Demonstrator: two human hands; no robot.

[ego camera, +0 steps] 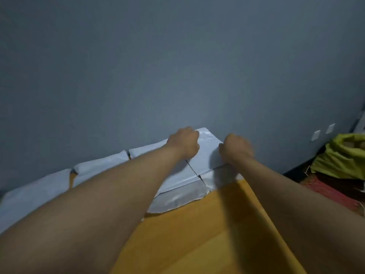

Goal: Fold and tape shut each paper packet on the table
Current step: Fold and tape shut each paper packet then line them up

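A white packet [208,153] lies at the far edge of the yellow table [197,230], against the grey wall. My left hand [183,143] has its fingers curled on the packet's far left corner. My right hand [237,146] is curled on the packet's right edge. Both arms stretch forward over the table. A nearer white packet [177,198] with a shiny strip along its edge lies just in front. Several more white packets [102,165] line up along the wall to the left. No tape is in sight.
The grey wall [177,66] rises right behind the packets. On the floor at right lie a yellow-green bag [343,155] and a red mesh sack [333,192]. Two wall sockets [323,131] sit low on the wall at right.
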